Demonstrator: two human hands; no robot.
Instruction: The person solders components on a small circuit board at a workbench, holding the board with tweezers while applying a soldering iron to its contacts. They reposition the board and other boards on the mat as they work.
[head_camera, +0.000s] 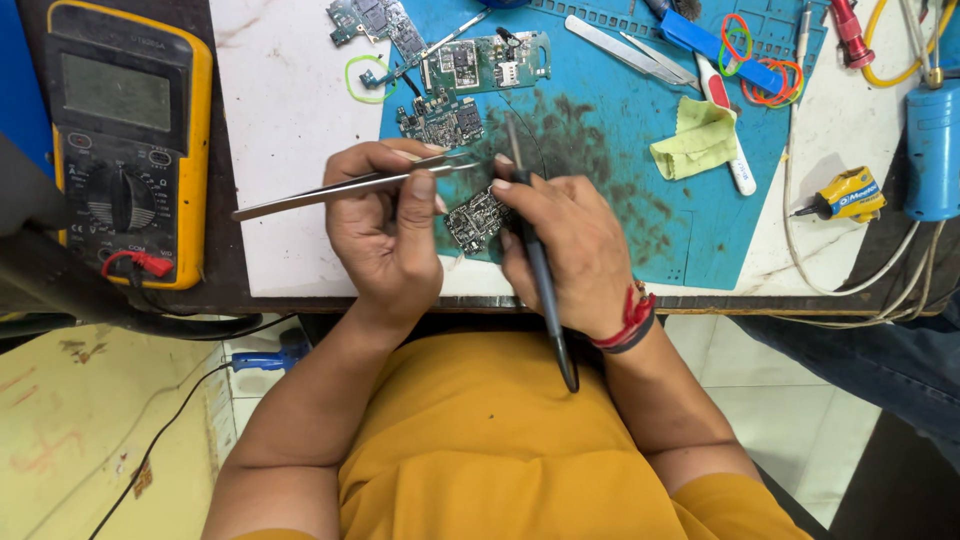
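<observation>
We have one view only, from a camera on the person's head. It looks steeply down, close over the blue mat (700, 215) at the bench edge, the person's lap filling the lower frame.

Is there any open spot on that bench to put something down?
Yes: the white bench top between the yellow multimeter and the blue mat. The mat's top edge is crowded with circuit boards, tweezers and rubber bands.
</observation>
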